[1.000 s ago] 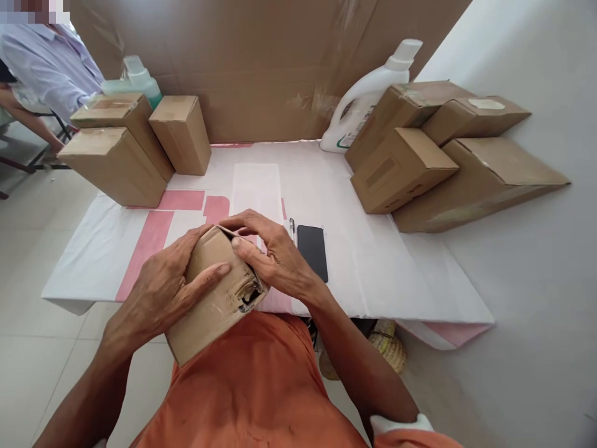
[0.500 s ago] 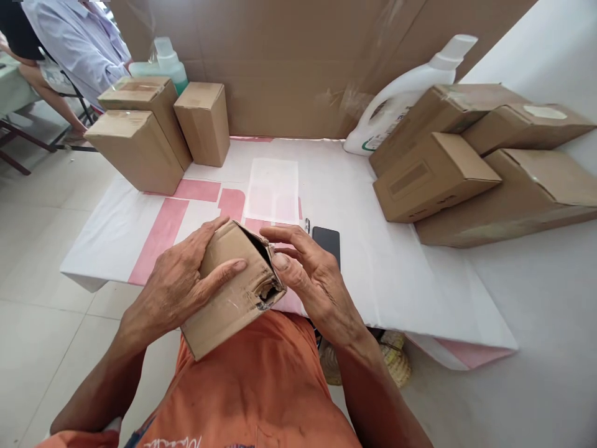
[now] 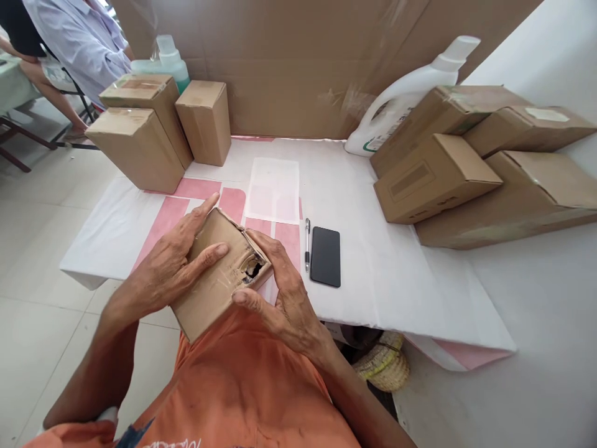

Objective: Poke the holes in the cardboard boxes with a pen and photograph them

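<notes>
A tilted brown cardboard box (image 3: 209, 286) is held between my hands, in front of my orange shirt and near the table's front edge. Its right end has a torn, dark-edged hole (image 3: 253, 267) at the corner. My left hand (image 3: 177, 267) grips the box from the left, with the thumb lying across the upper face. Around the right end curls my right hand (image 3: 284, 292), fingers along the end flap and thumb by the lower edge. The box's underside and what is inside it are hidden.
A black phone (image 3: 325, 256) and a pen (image 3: 307, 246) lie on the white-and-pink table cover (image 3: 382, 280). Several cardboard boxes (image 3: 438, 180) and a white jug (image 3: 396, 99) stand right; more boxes (image 3: 140, 146) and a green bottle (image 3: 173, 62) stand left. A person (image 3: 79, 43) sits beyond.
The box has moved a little left and up with both hands. The gap along its end flap has closed under my right hand, which has shifted left and uncovered the phone and pen.
</notes>
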The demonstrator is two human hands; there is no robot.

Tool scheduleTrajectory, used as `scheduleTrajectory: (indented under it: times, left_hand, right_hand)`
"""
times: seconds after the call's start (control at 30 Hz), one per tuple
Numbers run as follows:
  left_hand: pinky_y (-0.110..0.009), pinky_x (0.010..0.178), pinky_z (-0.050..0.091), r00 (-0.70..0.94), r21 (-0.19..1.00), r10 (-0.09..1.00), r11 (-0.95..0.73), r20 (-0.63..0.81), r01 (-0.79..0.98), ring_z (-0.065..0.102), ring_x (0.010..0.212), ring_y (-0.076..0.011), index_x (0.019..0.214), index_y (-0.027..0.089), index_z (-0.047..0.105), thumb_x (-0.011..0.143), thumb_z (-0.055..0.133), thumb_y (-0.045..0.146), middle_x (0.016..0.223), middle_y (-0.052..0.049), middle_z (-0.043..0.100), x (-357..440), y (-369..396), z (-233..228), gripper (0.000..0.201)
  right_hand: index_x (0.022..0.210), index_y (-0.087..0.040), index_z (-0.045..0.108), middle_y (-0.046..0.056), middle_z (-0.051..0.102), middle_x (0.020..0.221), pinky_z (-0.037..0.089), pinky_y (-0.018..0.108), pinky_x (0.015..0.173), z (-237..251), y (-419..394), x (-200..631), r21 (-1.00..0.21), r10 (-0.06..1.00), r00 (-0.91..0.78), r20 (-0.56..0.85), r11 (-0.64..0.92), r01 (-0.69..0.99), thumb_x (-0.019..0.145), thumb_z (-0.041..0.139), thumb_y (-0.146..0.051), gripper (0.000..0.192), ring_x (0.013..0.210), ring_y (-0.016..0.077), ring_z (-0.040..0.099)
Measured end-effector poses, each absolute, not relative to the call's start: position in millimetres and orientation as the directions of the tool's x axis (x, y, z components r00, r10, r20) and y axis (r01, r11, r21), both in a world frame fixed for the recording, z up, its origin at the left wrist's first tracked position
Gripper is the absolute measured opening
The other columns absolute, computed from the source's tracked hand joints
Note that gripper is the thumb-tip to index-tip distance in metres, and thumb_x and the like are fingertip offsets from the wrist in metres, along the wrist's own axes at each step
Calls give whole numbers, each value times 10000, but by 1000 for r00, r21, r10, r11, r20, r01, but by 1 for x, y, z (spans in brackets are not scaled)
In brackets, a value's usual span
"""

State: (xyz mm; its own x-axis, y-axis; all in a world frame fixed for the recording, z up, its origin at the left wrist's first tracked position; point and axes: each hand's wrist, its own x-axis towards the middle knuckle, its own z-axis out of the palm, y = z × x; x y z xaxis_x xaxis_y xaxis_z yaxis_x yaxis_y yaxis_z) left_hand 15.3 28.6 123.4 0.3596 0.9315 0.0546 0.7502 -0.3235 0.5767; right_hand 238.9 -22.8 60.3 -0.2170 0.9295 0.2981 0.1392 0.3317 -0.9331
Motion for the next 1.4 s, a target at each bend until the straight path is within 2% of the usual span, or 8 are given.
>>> scheduleTrajectory:
  times: [0.17,0.43,0.53,0.63,0.77,0.93,1.2,1.4]
  left_hand:
    - [-374,844,623,447,604,894,-334,-42,724,749,994,-283,1474,288,618,994,607,714,1300,-96,762,14,51,135,642]
    - [-244,473,419,411,818,890,-81,-198,570,568,593,-134,1028,248,678,996,633,650,873,-10,713,22,34,121,405]
    - [-286,556,494,413,779,901,-164,-131,605,631,687,-176,1046,251,757,994,636,641,946,-42,758,15,32,119,412]
    - [-410,922,624,457,730,889,-330,26,599,727,1117,-289,1235,295,810,989,672,598,1237,-82,789,14,32,117,414]
    - [-538,1283,463,569,820,819,-375,75,432,566,1526,-344,1463,346,733,1009,690,538,1593,-86,658,22,24,107,495]
    - [-600,1275,480,598,906,800,-287,49,310,583,1526,-393,1483,373,727,1026,651,567,1583,-91,674,24,9,99,502]
    - [-482,1111,630,672,920,734,-322,95,221,763,1306,-348,1332,345,829,1008,724,396,1336,-87,823,33,11,100,344]
    - [-351,1011,650,558,779,805,-479,205,405,797,1178,-250,1323,319,807,978,779,338,1316,-55,827,35,9,115,347]
  right_hand:
    - [1570,-294,531,104,562,1653,385,510,1319,54,7,247,-975,943,-248,222,209,-80,1045,646,-629,633,1564,298,502]
    - [1519,-341,633,70,703,1494,406,528,1270,67,19,256,-968,907,-342,244,208,-139,1053,368,-833,728,1468,316,591]
    - [1548,-345,618,70,647,1581,427,533,1259,63,6,253,-969,916,-336,219,164,-185,1003,308,-917,848,1475,338,585]
    - [1540,-352,623,66,602,1631,451,534,1252,59,-6,250,-963,941,-274,201,138,-233,974,320,-946,874,1500,354,570]
    - [1520,-337,645,71,629,1595,448,522,1267,57,-22,247,-964,966,-160,203,169,-203,980,330,-933,864,1502,354,566]
    - [1495,-345,692,55,664,1550,400,537,1295,54,-45,244,-941,950,-82,300,281,-188,1058,381,-812,711,1485,348,561]
    - [1291,-305,807,78,782,1291,481,525,1174,45,-55,240,-915,927,110,358,372,-158,1143,374,-630,562,1265,316,686]
    - [1320,-304,795,71,762,1327,484,473,1166,48,-50,241,-928,937,100,336,347,-135,1170,413,-524,466,1315,283,676]
